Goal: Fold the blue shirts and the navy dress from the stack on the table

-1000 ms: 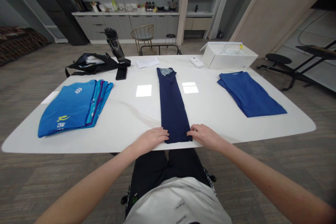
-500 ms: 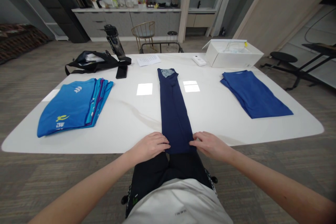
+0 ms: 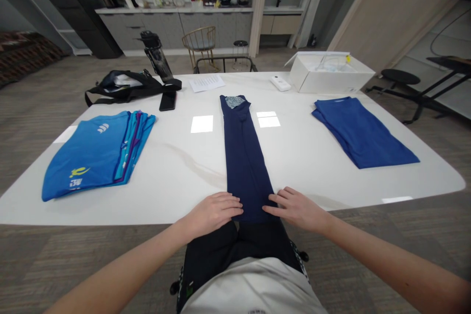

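A navy garment, folded into a long narrow strip, lies across the middle of the white table with its near end at the front edge. At its far end a pale patterned patch shows. On the strip's near left side rests my left hand, fingers stretched together and lying flat on the cloth. My right hand touches the near right edge, its fingers spread and the tips on the fabric. To the left lies a stack of folded blue shirts; a folded royal-blue garment lies to the right.
Along the back stand a black bag, a dark bottle, a phone, a paper sheet, a small white device and an open white box. A chair stands beyond the table.
The right hand's fingers have spread apart, and both hands sit slightly lower in the picture. The view has shifted a little; the navy garment keeps its folded shape.
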The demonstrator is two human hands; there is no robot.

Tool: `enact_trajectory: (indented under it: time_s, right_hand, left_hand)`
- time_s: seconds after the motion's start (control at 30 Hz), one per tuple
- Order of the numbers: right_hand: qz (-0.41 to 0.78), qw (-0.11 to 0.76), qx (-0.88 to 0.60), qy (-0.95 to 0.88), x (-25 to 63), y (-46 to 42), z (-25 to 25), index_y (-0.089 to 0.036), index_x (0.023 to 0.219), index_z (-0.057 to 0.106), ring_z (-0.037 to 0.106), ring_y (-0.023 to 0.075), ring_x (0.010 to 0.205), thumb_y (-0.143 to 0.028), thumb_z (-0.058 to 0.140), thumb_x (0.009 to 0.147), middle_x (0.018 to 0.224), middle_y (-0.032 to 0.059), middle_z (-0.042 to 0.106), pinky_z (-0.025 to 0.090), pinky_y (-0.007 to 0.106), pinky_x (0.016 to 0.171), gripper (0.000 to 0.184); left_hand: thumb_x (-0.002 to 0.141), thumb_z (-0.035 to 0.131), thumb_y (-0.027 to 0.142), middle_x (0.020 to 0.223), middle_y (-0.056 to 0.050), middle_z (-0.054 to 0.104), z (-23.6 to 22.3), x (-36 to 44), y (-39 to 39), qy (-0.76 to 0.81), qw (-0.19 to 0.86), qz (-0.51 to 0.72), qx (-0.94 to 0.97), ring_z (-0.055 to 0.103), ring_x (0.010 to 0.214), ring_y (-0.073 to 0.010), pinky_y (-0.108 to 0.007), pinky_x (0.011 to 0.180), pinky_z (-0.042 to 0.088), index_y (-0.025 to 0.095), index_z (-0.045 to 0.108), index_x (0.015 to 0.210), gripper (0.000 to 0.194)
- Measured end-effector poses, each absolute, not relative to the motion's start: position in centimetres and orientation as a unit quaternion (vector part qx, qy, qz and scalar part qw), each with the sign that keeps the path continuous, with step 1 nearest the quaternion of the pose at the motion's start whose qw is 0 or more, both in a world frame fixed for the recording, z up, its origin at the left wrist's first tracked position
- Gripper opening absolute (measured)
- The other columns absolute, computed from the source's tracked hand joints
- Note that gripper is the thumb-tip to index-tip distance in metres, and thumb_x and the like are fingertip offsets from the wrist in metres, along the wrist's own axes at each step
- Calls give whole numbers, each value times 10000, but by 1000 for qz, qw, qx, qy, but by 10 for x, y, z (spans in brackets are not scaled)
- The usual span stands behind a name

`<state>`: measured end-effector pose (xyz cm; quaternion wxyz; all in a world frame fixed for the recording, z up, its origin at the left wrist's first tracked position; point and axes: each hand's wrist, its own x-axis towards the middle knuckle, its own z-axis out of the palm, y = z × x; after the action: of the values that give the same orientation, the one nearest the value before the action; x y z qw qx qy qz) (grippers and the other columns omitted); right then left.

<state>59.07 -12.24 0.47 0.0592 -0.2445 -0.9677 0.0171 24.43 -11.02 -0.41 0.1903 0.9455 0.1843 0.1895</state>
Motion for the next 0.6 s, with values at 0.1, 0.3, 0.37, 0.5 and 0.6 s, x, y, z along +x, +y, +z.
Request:
enact_trajectory:
  time_s: [0.1,0.3,0.37,0.5,0.6]
  right_hand:
    - [91,65,-287,-951,585,-121,13,-291,1406,622,622,210,906,-72,525,955,1128,95,696,487,351,838,511]
    - [345,175,-403,-829,574,-97,32,-251,1248,682,679,186,911,-220,470,1028,1072,63,731,533,293,805,307]
    - [381,224,-446,-778,571,-78,36,-241,1189,699,666,194,843,-298,487,1020,1026,57,739,527,304,747,276]
    - [448,298,-501,-678,558,-25,43,-226,1139,694,557,167,703,-398,561,949,822,8,655,454,291,644,288]
    - [548,323,-502,-587,545,16,47,-221,1093,683,410,109,560,-412,605,875,658,-57,493,331,239,533,301]
  left_hand:
    - [1014,484,140,1285,-78,742,-1,245,-109,231,264,208,913,686,1218,-205,-391,1106,520,227,676,1304,358]
    - [980,616,343,1061,-54,790,19,258,-90,417,491,275,714,729,933,-206,-320,877,582,213,758,1166,267]
    - [948,659,399,968,-39,783,24,261,-75,456,514,305,659,702,840,-193,-300,805,566,203,770,1132,291]
    - [896,712,444,981,-44,759,34,264,-30,486,512,371,604,670,852,-190,-298,817,528,183,768,1077,322]
    - [860,746,445,941,-33,751,40,271,7,453,549,405,574,663,866,-180,-290,834,510,172,750,1011,312]
